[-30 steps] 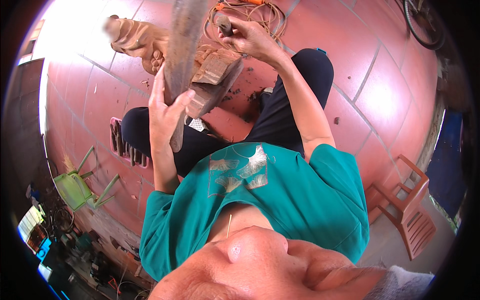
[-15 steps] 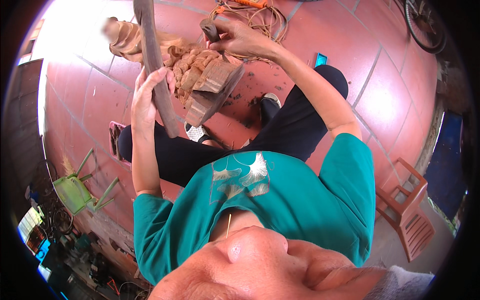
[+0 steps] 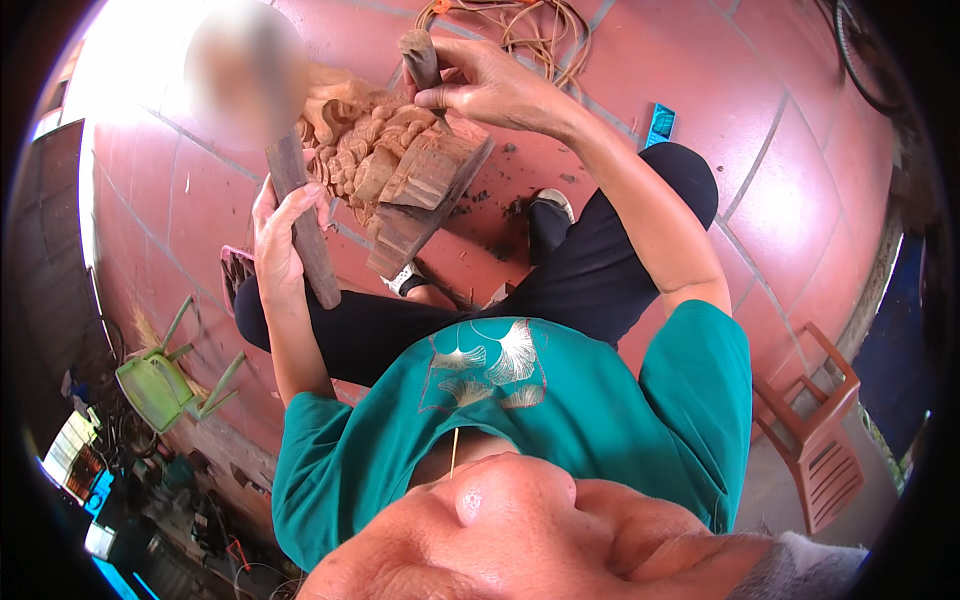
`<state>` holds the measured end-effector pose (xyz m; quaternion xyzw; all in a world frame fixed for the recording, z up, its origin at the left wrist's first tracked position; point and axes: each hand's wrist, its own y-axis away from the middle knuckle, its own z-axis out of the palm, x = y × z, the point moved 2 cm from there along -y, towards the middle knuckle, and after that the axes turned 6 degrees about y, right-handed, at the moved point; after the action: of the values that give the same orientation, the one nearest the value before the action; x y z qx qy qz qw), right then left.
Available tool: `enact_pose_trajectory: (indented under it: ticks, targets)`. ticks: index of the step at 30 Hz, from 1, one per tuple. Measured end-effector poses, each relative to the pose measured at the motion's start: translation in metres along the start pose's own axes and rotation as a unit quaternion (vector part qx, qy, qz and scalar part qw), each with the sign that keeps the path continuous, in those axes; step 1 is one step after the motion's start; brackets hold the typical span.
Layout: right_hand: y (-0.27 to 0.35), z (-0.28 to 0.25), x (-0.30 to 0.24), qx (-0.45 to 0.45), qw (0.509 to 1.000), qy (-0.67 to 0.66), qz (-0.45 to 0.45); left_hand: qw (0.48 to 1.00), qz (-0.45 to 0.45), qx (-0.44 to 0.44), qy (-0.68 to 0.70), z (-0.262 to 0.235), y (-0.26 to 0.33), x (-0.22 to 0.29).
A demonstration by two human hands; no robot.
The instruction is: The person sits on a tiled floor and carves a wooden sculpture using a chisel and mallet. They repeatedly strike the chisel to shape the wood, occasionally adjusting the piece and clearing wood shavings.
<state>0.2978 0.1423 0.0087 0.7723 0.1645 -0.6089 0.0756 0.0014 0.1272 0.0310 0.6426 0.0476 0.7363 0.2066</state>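
My left hand [image 3: 283, 225] is closed round a long, dark wooden club [image 3: 305, 235], its near end over my left thigh and its far end lost in a blurred patch. A carved wooden figure [image 3: 375, 155] lies tilted in front of my legs, its flat block base toward me and its far end blurred. In my right hand [image 3: 495, 88] is a chisel [image 3: 420, 60] with a thick brown handle, held upright in a fingertip grip above the base end of the carving. The chisel's lower tip is small and hard to make out against the wood.
Dark chips [image 3: 490, 195] are scattered on the red tile floor by my feet. Coiled cord [image 3: 555, 35] lies beyond my right hand, and a small blue object [image 3: 660, 124] lies near my right knee. A green chair [image 3: 155, 390] stands left, a brown plastic chair [image 3: 825, 450] right.
My left hand has come down and a little left with the club, bringing its near end closer to me. The right hand keeps its hold on the chisel over the carving's base.
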Motion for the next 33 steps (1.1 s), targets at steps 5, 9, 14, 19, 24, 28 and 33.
enact_pose_trajectory:
  ticks: [5, 9, 14, 19, 24, 28, 33]
  targets:
    - [0.001, 0.008, 0.0, 0.014, 1.0, -0.02, 0.009, 1.0, 0.003, 0.005, -0.021, 0.002, -0.001, -0.001]
    - [-0.004, 0.008, 0.003, 0.011, 1.0, -0.017, -0.018, 1.0, -0.01, -0.001, -0.017, 0.002, 0.0, -0.003]
    - [-0.003, 0.015, 0.014, 0.013, 0.994, 0.08, -0.076, 0.999, 0.003, 0.019, -0.03, 0.013, 0.003, 0.001]
    - [0.0, 0.012, 0.002, -0.004, 0.996, 0.064, -0.054, 0.997, 0.032, 0.002, -0.075, 0.007, 0.006, -0.003]
    - [0.007, 0.009, -0.014, -0.027, 0.995, 0.094, -0.004, 0.993, 0.053, -0.003, -0.107, 0.009, 0.011, 0.001]
    - [0.008, 0.013, -0.012, -0.011, 0.995, 0.093, -0.026, 0.988, 0.076, -0.006, -0.134, 0.013, 0.015, 0.001]
    - [0.003, 0.015, -0.001, 0.014, 0.993, 0.1, -0.067, 0.982, 0.09, -0.008, -0.166, 0.025, 0.022, 0.006]
